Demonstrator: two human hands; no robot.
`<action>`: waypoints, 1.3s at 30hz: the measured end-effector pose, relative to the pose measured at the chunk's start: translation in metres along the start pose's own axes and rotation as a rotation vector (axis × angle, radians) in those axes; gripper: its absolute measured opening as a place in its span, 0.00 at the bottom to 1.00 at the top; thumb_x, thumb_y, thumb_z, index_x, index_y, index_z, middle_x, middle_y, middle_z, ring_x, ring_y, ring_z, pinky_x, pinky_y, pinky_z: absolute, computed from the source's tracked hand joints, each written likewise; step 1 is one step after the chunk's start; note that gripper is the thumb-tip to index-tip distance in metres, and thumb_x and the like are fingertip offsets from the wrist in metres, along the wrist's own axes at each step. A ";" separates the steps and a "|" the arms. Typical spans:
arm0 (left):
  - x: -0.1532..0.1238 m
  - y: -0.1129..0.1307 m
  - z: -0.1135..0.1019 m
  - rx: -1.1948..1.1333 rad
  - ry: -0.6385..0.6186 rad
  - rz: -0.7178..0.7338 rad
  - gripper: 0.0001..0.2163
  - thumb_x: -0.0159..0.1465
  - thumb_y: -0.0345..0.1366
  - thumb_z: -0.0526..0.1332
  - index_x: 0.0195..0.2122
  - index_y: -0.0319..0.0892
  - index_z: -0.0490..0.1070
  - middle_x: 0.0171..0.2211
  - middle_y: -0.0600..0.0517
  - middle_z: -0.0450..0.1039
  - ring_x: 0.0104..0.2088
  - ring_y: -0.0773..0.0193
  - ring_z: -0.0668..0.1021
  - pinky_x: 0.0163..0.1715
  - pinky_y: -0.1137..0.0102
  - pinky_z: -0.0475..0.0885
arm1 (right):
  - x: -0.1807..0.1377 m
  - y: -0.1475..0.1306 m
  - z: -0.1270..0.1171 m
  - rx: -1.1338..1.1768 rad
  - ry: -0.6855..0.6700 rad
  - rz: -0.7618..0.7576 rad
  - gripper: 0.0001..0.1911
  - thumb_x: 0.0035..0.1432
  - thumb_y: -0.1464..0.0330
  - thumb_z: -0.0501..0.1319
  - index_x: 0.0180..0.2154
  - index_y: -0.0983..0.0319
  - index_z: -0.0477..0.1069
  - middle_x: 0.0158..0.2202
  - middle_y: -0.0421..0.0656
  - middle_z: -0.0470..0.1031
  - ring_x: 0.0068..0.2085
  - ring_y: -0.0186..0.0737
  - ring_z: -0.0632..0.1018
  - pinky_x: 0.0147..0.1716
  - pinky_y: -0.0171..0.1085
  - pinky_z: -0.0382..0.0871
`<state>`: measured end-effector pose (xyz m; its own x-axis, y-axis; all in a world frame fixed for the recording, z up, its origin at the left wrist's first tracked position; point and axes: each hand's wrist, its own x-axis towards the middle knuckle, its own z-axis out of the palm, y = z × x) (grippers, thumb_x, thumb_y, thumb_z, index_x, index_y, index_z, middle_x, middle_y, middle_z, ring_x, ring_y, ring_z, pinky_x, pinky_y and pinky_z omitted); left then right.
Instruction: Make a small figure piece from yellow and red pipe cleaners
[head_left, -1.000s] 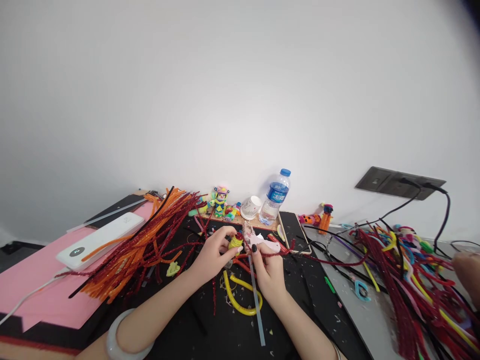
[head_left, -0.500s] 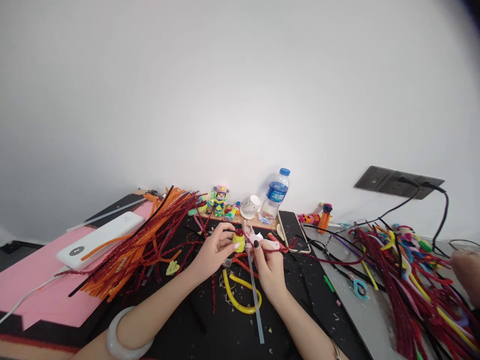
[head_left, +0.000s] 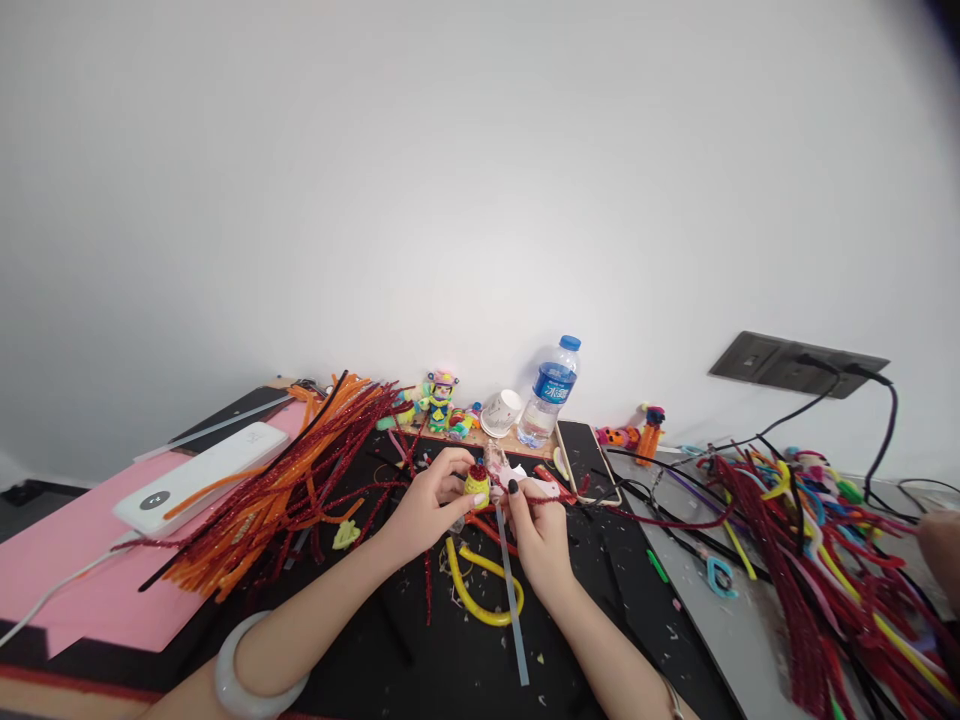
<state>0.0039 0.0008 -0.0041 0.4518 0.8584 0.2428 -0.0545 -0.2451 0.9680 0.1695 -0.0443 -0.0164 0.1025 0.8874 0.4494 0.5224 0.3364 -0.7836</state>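
Observation:
My left hand [head_left: 426,510] pinches a small yellow pipe-cleaner piece with a red top [head_left: 477,485] over the black mat [head_left: 420,650]. My right hand [head_left: 538,530], with dark nails, is closed on a glittery red pipe cleaner [head_left: 660,520] that runs off to the right and meets the yellow piece. The two hands almost touch. A bent yellow pipe cleaner [head_left: 472,600] and a clear glue stick [head_left: 510,595] lie on the mat just below them. A white bangle [head_left: 244,675] is on my left wrist.
A heap of orange and red pipe cleaners [head_left: 285,485] lies left, beside a white power bank [head_left: 199,475] on pink paper. A water bottle [head_left: 550,393], paper cup [head_left: 501,413], phone [head_left: 585,460] and small figures [head_left: 440,400] stand behind. Mixed pipe cleaners [head_left: 817,560] lie right; another person's hand [head_left: 941,545] shows there.
My hands have shifted only slightly, turning the yellow piece a little. The other person's hand at the right edge has drawn further out of view.

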 end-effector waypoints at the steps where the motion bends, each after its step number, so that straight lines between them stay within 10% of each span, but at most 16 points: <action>1: 0.000 0.000 0.000 0.007 0.004 0.001 0.14 0.56 0.33 0.60 0.43 0.44 0.59 0.40 0.51 0.64 0.32 0.70 0.74 0.36 0.71 0.71 | 0.000 0.000 0.000 0.002 -0.001 0.002 0.16 0.62 0.64 0.49 0.23 0.61 0.58 0.16 0.34 0.56 0.18 0.30 0.59 0.19 0.32 0.52; 39: -0.002 0.003 0.000 0.600 0.084 0.250 0.09 0.56 0.27 0.55 0.38 0.44 0.64 0.32 0.53 0.64 0.32 0.65 0.70 0.34 0.71 0.67 | -0.007 -0.018 0.006 -0.174 -0.147 -0.270 0.14 0.60 0.70 0.49 0.23 0.61 0.61 0.21 0.39 0.64 0.23 0.33 0.65 0.24 0.33 0.58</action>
<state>0.0028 -0.0011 -0.0019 0.4172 0.7693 0.4839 0.3686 -0.6299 0.6836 0.1541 -0.0544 -0.0075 -0.1756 0.8139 0.5538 0.6517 0.5178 -0.5543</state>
